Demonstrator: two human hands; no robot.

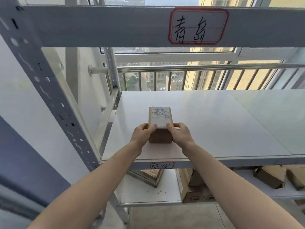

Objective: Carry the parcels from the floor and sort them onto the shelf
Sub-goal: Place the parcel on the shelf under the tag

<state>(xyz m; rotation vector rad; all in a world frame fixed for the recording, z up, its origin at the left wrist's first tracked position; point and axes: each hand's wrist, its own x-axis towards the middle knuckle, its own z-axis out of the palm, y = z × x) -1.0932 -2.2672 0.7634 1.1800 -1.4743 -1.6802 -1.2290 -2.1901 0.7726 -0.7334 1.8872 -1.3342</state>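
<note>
A small brown cardboard parcel (160, 119) with a white shipping label on top rests on the white middle shelf board (214, 126), near its left front. My left hand (142, 133) grips the parcel's near left corner. My right hand (179, 133) grips its near right corner. Thumbs lie on the label's front edge, and the fingers wrap the sides. A handwritten tag (162, 165) is stuck on the shelf's front rail just below the parcel.
A larger red-bordered handwritten label (198, 26) sits on the upper rail. Several cardboard parcels (194, 187) lie on the lower shelf. The perforated grey upright (49, 90) stands at left. A window with a metal railing (198, 67) is behind the rack.
</note>
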